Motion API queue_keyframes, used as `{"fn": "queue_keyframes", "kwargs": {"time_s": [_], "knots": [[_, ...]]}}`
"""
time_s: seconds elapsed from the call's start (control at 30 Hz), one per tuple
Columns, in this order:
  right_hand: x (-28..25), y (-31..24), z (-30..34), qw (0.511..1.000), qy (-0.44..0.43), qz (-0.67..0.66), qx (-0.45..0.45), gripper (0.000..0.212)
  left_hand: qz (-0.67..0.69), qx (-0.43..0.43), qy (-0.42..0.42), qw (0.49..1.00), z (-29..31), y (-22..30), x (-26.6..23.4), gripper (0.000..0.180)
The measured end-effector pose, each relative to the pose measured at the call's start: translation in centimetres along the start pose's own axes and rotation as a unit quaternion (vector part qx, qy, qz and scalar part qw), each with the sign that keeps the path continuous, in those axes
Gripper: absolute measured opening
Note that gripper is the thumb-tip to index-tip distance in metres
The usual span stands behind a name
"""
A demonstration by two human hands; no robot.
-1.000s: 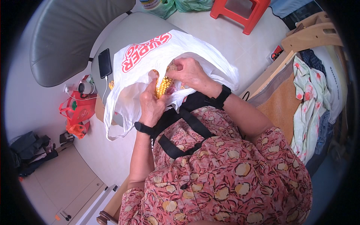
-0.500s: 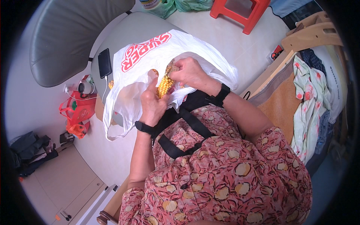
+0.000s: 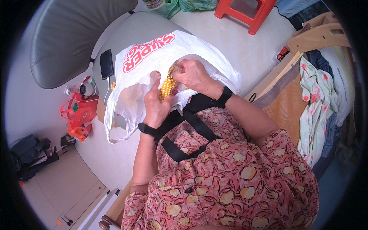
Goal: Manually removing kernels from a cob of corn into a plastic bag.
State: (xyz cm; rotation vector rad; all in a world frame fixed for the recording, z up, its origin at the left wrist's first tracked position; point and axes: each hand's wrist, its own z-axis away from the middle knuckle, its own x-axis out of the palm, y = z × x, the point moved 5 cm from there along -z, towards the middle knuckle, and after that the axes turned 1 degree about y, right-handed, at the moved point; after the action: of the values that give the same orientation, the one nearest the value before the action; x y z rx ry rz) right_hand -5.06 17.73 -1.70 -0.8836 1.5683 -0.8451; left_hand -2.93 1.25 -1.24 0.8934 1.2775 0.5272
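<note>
My left hand is closed round the lower part of an ear of yellow corn, which tilts upward over the opening of a white plastic bag. My right hand is closed on a rough brownish piece that looks like a bare corn cob, pressed against the ear's upper end. Its fingers partly hide it. The white plastic bag with red print lies spread under both hands, across a grey chair seat and my lap. Another bit of yellow corn shows at the bag's left edge.
A phone with a white cable lies on the grey chair seat, left of the bag. Red bags stand on the floor at left. A red stool is at the back. Cloths lie on wooden-framed bedding at right.
My right hand and the brownish piece have shifted very slightly along the ear of corn. The left hand keeps its hold, and the bag has moved a little.
</note>
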Motion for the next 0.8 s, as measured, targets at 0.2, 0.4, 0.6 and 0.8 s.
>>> {"fn": "queue_keyframes", "kwargs": {"time_s": [0.2, 0.4, 0.6, 0.8], "knots": [[1.3, 1.6, 0.0, 0.957, -0.131, -0.204, 0.162, 0.027, -0.071, 0.0, -0.018, 0.997, 0.0, 0.1, -0.3, 0.053], [1.0, 1.7, -0.3, 0.963, -0.163, -0.166, 0.137, 0.027, -0.07, 0.007, -0.025, 0.997, -0.1, 0.1, -0.3, 0.054], [0.3, 0.1, -0.9, 0.996, -0.081, 0.027, -0.005, 0.028, -0.104, 0.044, -0.003, 0.994, 0.0, 0.6, -0.6, 0.053], [0.3, -0.1, -0.5, 0.999, -0.014, 0.037, -0.033, 0.025, -0.115, 0.047, -0.005, 0.992, 0.1, 1.3, -0.6, 0.056]]}}
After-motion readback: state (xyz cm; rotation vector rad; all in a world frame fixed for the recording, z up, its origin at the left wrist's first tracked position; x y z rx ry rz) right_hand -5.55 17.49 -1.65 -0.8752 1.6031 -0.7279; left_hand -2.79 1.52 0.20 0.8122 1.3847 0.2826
